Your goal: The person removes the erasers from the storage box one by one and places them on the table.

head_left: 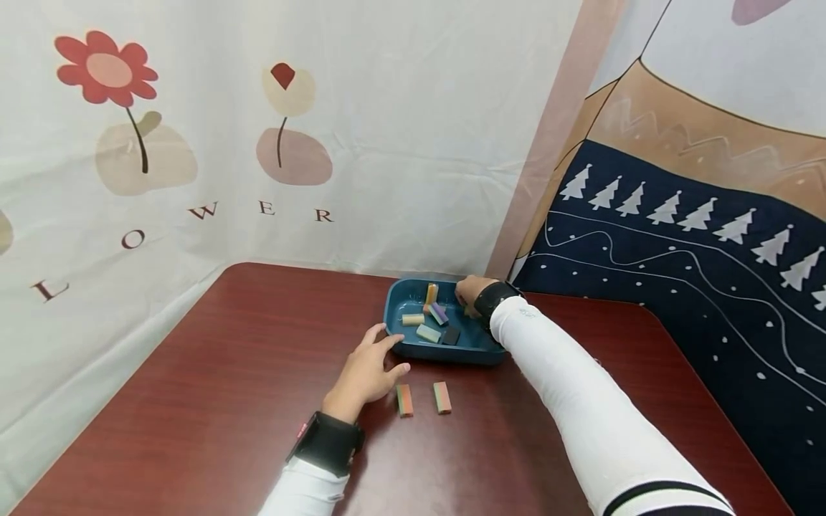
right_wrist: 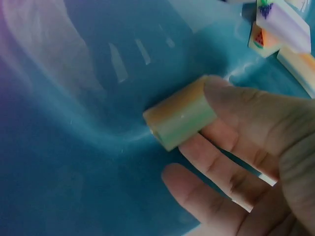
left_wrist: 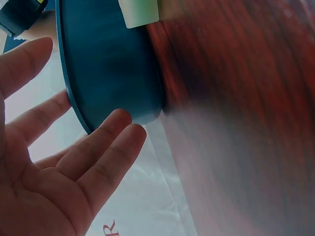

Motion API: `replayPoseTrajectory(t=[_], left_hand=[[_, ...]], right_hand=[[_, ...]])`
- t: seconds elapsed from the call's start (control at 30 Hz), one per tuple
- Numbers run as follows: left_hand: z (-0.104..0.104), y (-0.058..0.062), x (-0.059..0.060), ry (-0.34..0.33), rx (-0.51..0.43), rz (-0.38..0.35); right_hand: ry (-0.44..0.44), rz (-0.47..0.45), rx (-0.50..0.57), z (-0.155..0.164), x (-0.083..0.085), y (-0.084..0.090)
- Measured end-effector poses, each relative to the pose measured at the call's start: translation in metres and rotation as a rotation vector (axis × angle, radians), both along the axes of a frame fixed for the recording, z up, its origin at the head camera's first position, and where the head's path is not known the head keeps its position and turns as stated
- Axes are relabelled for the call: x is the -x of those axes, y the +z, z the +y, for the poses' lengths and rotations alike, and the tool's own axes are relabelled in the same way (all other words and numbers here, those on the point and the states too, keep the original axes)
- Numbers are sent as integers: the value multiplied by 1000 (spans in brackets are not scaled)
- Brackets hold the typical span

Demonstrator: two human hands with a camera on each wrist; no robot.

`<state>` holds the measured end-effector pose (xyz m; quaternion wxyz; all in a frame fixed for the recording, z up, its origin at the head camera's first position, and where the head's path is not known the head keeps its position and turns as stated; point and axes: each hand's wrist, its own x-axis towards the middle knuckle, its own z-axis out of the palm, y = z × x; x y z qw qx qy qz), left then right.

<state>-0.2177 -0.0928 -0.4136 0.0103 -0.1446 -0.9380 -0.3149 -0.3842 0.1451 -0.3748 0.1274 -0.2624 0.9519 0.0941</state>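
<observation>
A dark blue tray stands near the table's back edge with several small two-tone blocks in it. Inside its right end, my right hand pinches an orange and green block between thumb and fingers, over the tray floor. Spread fingers of my left hand reach to the tray's near left corner, fingertips right at the rim. Just in front of the tray lie two blocks, one orange and green, the other pink and green, close to the left thumb.
In the tray lie a purple and white block, a dark block, a pale green block and a cream block. A printed white curtain hangs behind the reddish-brown table; a navy cloth hangs at right.
</observation>
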Motion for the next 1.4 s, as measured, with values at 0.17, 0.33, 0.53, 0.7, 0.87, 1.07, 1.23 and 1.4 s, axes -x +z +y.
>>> replayPoseTrajectory(t=[0.17, 0.33, 0.53, 0.7, 0.87, 1.07, 1.23, 1.4], left_hand=[[1, 1, -2, -6, -3, -8], [1, 3, -2, -9, -5, -3], [3, 5, -2, -12, -1, 1], [4, 7, 0, -9, 4, 3], [5, 8, 0, -14, 6, 7], [6, 7, -2, -17, 8, 9], [6, 4, -3, -13, 8, 2], [3, 1, -4, -2, 6, 0]], right_hand=[[9, 15, -19, -2, 2, -9], [51, 46, -20, 0, 3, -15], [61, 42, -6, 0, 1, -12], [45, 27, -6, 0, -1, -5], [18, 9, -10, -1, -5, 2], [1, -21, 63, 0, -7, 4], [-37, -73, 161, 1, -8, 8], [-33, -66, 247, -2, -13, 12]])
